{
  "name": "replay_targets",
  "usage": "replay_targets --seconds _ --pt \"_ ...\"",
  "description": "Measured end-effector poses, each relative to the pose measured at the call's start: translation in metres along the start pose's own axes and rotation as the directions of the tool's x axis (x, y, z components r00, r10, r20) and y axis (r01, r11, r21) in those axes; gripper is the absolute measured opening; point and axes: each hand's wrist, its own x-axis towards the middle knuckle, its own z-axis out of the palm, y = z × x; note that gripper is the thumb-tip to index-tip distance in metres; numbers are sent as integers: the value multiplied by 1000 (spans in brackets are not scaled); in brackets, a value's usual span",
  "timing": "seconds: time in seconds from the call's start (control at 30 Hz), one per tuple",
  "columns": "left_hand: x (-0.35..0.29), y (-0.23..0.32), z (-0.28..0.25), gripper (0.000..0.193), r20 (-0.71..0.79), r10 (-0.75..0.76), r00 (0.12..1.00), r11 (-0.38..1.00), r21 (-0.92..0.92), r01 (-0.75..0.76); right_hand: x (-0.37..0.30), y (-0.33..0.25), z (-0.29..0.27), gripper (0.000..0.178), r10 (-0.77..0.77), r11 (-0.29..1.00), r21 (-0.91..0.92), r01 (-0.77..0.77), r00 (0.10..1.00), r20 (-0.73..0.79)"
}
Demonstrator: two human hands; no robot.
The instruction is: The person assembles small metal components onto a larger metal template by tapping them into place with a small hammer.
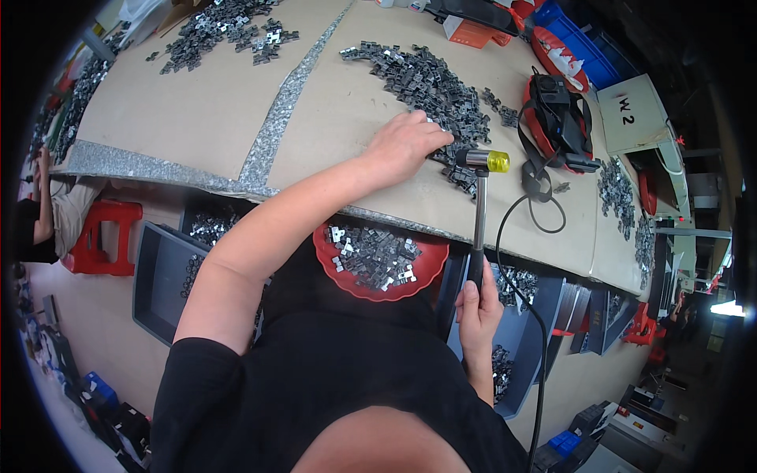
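Observation:
In my right hand (479, 311) is a mallet (480, 209), gripped by its dark handle and held upright. Its metal shaft ends in a head with a translucent yellow face, level with the table top. My left hand (408, 147) reaches over the table with fingers bent and drawn together, at the edge of a pile of small dark metal clips (430, 83). Whatever lies between those fingertips is hidden. Below the table edge, a red scalloped bowl (378, 297) on my lap holds many more silvery and dark clips (374, 256).
A black head-worn device (556, 118) with a cable (500, 229) rests in a red tray at the right. More clips (213, 35) lie far left on the cardboard-covered table (181, 118). Grey bins (162, 288) flank my legs. A person (39, 205) sits by a red stool (110, 232).

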Motion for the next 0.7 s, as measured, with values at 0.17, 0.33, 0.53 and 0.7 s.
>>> replay_targets --seconds 0.17,0.33,0.53,0.7 --pt "-16 -10 -12 40 -9 -3 1000 999 -47 2 0 1 -2 41 52 997 54 -50 998 -21" --pt "-24 -12 -21 42 -28 -81 996 996 -40 80 3 5 5 42 22 998 54 -21 1000 -13" --pt "-5 -18 -8 36 57 31 998 999 -24 -29 3 1 8 42 20 997 75 -20 1000 -1" --pt "-5 -24 -36 48 224 -129 966 985 -87 151 -2 4 3 42 55 995 87 -53 998 -19"
